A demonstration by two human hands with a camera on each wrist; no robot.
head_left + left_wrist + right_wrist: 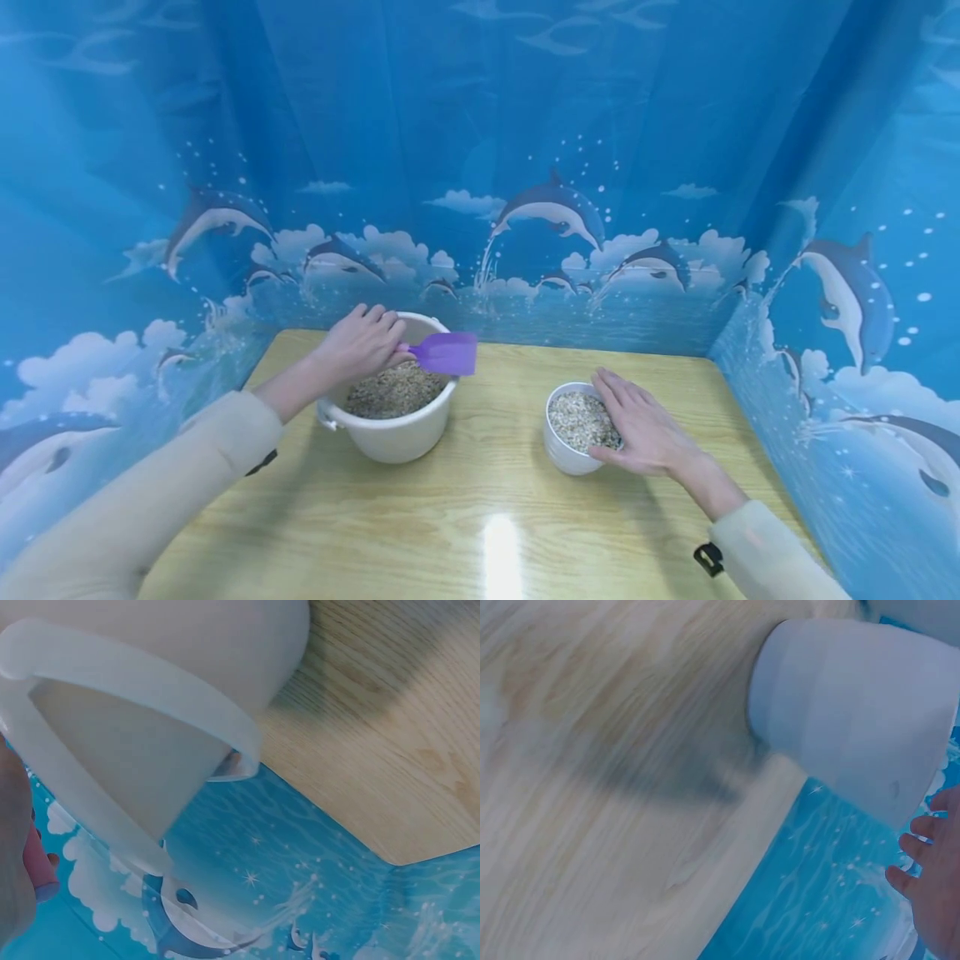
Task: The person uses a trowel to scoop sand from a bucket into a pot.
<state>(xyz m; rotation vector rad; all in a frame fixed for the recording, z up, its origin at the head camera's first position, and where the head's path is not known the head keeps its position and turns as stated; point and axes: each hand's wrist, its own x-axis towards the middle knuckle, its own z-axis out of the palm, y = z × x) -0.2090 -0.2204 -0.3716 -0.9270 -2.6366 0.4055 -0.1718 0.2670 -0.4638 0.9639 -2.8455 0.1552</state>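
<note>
My left hand (365,343) grips the pink handle of a small purple toy shovel (448,354) above the far part of a white bucket (401,439). The shovel's blade reaches past the bucket's right rim and carries no visible grains. Grey-brown gravel (396,393) lies inside the bucket. In the left wrist view, the pink handle (39,862) shows at the left edge beside the bucket. To the right, a smaller white pot (560,450) is filled near its rim with pale gravel (581,421). My right hand (645,429), its fingers extended, rests at that pot's right rim.
Both containers stand on a light wooden table (420,517). A blue dolphin-print curtain (450,125) surrounds the table's back and sides. The bucket's white carrying handle (142,671) hangs at its side in the left wrist view.
</note>
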